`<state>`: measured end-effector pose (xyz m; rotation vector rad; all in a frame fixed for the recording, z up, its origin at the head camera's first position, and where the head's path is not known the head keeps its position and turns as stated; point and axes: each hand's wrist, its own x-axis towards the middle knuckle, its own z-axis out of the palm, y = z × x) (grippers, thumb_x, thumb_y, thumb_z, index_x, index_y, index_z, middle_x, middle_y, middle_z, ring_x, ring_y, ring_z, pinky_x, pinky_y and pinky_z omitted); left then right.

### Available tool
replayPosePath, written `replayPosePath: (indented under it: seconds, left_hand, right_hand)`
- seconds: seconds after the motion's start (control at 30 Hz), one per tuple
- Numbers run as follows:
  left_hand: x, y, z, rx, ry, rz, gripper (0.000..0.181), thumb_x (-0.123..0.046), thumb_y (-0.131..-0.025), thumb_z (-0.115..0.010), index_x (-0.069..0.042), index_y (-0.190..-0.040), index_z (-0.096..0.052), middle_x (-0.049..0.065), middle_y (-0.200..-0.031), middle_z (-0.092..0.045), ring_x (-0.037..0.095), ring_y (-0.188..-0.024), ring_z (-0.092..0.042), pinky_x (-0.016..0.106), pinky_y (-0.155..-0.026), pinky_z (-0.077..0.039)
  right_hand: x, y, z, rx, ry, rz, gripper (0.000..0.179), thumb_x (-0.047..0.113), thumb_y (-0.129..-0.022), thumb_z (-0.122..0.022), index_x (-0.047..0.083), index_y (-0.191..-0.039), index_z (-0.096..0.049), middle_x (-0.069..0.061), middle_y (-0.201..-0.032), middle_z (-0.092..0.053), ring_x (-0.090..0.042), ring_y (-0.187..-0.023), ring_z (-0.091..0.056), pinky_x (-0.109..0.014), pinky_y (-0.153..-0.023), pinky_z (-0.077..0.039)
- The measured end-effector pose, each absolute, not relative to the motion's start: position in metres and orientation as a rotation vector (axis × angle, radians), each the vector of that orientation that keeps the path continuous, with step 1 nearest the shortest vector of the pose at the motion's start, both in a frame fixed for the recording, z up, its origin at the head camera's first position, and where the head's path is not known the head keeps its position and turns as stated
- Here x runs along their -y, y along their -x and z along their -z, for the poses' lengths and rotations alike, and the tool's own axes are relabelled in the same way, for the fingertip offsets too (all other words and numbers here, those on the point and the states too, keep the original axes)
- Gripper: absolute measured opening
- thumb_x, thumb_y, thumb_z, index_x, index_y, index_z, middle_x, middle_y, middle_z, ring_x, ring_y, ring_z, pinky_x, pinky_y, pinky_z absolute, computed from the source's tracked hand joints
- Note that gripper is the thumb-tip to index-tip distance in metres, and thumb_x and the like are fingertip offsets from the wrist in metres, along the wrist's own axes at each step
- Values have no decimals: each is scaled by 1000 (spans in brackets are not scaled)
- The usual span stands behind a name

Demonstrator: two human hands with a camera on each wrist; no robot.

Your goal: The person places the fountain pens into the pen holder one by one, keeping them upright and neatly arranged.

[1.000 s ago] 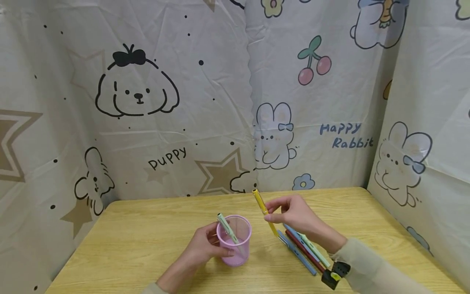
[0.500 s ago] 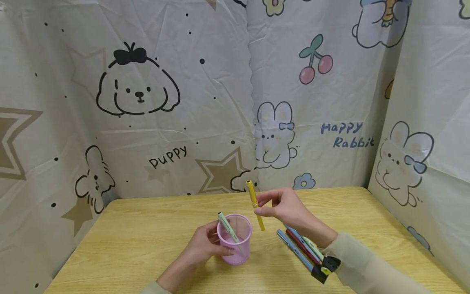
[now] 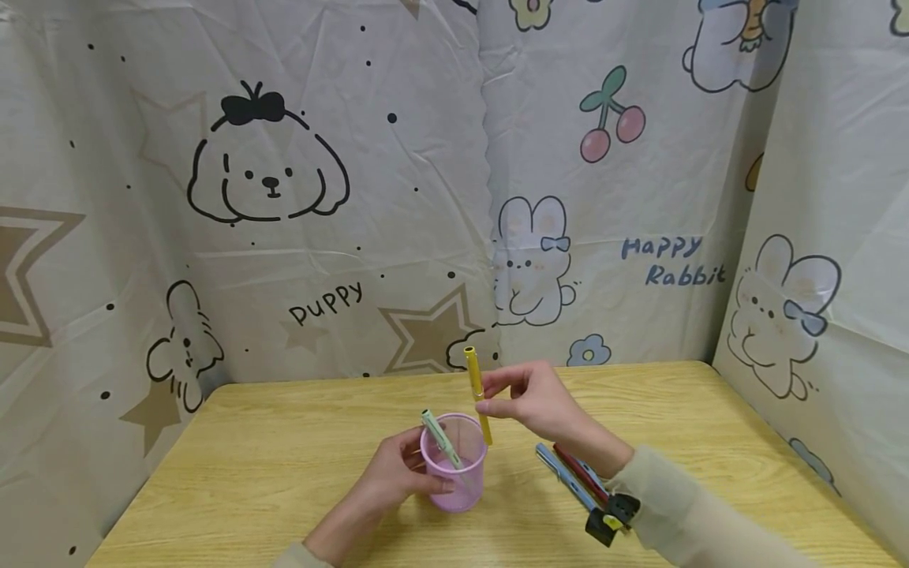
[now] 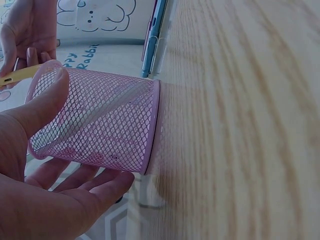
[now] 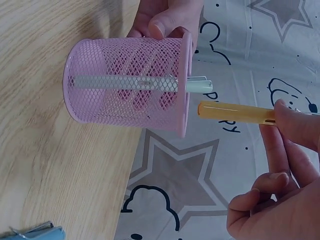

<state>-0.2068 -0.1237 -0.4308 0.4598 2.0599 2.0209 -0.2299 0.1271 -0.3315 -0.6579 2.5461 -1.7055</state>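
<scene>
A pink mesh pen cup stands upright on the table, and a pale green pen leans inside it with its capped end above the rim. My left hand holds the cup round its left side, thumb in front and fingers behind. In my right hand a yellow pen is pinched between thumb and fingers, nearly upright. Its lower end hangs beside the cup's right rim in the head view; in the right wrist view that end lies just outside the cup's mouth.
Right of the cup, a blue pen and a dark red pen lie side by side with others on the wooden table, partly hidden under my right wrist. A printed cloth hangs behind the table and along both sides.
My right hand has carried the yellow pen left from above the pens to the cup's rim, and the pen has become more upright. My left hand and the cup stay in place.
</scene>
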Motion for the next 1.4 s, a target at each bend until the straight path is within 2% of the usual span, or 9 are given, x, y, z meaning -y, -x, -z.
replayPosePath:
  seconds: [0.23, 0.63, 1.0, 1.2, 1.4]
  left_hand:
    - [125, 207, 431, -2070, -476, -2008, 77, 5, -77, -90, 4, -146, -56, 23, -139, -63, 38, -128, -61, 40, -105, -54]
    - [124, 207, 430, -2074, -480, -2018, 77, 9, -76, -89, 7, -145, -55, 25, -139, -63, 40, -129, -61, 43, -108, -52]
    - [122, 206, 430, -2098, -491, -2011, 76, 10, -75, -88, 8, -144, -55, 26, -139, -62, 41, -128, -61, 43, -108, -52]
    - [123, 206, 429, -2078, -479, -2021, 77, 11, -75, -88, 9, -144, -55, 26, -139, -62, 41, -128, -61, 42, -107, -52]
    - [122, 206, 429, -2092, -484, -2020, 78, 10, -75, -88, 10, -145, -54, 28, -140, -61, 41, -128, -60, 44, -108, -51]
  right_hand:
    - [-121, 232, 337, -2579, 686, 1693, 25, 11, -84, -88, 2, -107, -81, -4, -93, -77, -14, -62, -42, -24, -55, -33]
    - [-115, 235, 352, -2581, 710, 1713, 21, 10, -85, -87, 3, -104, -82, -3, -91, -78, -13, -62, -44, -24, -56, -34]
    - [-111, 239, 364, -2564, 639, 1741, 20, 9, -84, -88, 5, -102, -83, -4, -92, -79, -13, -63, -46, -24, -57, -35]
    - [-109, 242, 369, -2568, 660, 1733, 23, 9, -84, -88, 2, -105, -82, -4, -93, -79, -18, -69, -52, -24, -59, -37]
    - [-107, 243, 372, -2557, 638, 1736, 23, 9, -84, -88, 4, -105, -82, -5, -94, -79, -17, -72, -54, -25, -61, -37]
